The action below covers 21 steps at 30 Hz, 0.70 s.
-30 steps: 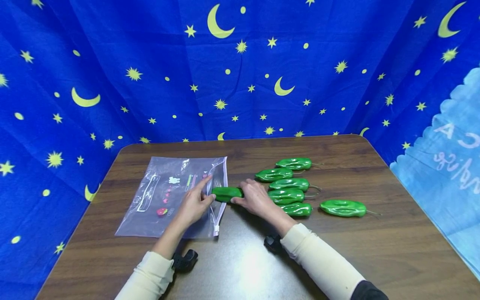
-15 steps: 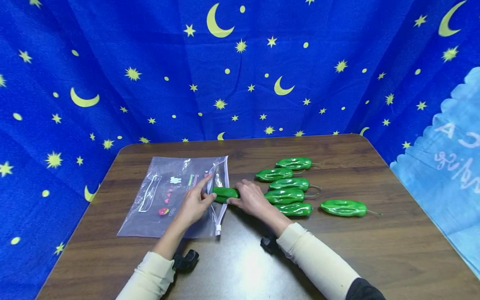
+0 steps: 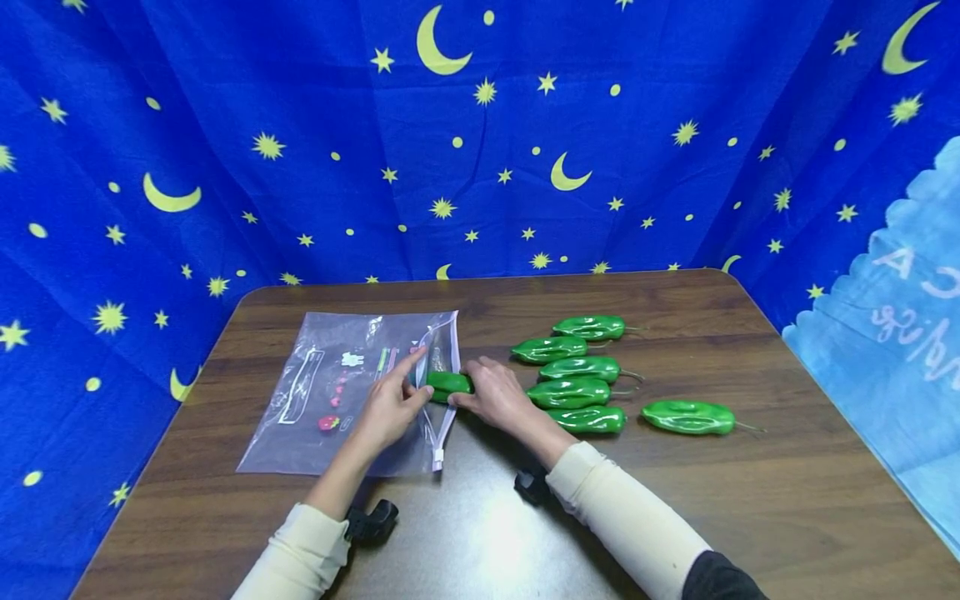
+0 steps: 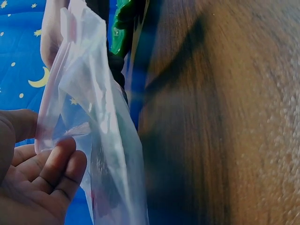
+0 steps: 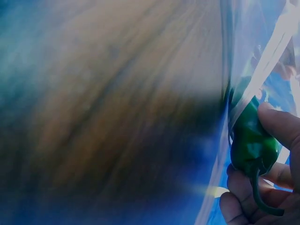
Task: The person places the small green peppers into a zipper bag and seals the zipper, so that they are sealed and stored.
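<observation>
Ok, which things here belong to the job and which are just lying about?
In the job:
pepper, held by right hand
plastic bag, held by left hand
probably the six loose peppers

Just around:
starry curtain
pale blue cloth
table underneath

The right hand (image 3: pixel 497 396) has moved closer to the bag (image 3: pixel 322 383), and the pepper (image 3: pixel 447 385) it grips reaches deeper inside than a second ago.

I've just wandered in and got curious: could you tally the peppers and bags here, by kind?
Green peppers: 7, including the one in the right hand
Clear plastic bag: 1
Total: 8
</observation>
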### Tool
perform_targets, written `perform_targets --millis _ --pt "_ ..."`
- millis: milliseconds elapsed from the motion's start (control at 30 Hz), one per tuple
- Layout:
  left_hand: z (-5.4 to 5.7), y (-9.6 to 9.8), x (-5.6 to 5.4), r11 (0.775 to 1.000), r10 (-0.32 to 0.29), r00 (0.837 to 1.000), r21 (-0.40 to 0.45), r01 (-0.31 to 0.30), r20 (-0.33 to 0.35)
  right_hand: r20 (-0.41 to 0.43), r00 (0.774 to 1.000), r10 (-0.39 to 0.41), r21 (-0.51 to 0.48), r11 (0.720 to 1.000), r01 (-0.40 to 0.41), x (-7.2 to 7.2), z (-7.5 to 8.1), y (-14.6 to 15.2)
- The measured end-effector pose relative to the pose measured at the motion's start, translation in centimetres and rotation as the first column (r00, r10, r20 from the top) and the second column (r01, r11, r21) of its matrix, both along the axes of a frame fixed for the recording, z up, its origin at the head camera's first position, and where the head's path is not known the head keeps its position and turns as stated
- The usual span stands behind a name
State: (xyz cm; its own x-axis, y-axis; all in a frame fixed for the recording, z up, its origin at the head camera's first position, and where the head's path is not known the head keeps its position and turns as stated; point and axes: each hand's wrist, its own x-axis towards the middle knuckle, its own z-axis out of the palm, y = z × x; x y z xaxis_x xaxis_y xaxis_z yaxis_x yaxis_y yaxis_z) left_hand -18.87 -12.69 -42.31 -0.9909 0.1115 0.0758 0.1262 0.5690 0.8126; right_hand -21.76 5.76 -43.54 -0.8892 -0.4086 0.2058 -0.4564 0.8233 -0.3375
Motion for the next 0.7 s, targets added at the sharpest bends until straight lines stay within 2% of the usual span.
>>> perform_targets --millis 267,700 --pt "0.1 -0.02 0.0 1.0 0.001 1.0 0.017 -0.001 0.0 0.025 1.0 -0.004 -0.006 1.0 0.004 -0.29 -0.01 -0.33" --pt "0.08 -0.05 -0.04 1.0 -0.004 1.0 0.031 0.004 0.002 0.017 1.0 0.021 -0.005 1.0 -0.021 -0.67 -0.18 -0.55"
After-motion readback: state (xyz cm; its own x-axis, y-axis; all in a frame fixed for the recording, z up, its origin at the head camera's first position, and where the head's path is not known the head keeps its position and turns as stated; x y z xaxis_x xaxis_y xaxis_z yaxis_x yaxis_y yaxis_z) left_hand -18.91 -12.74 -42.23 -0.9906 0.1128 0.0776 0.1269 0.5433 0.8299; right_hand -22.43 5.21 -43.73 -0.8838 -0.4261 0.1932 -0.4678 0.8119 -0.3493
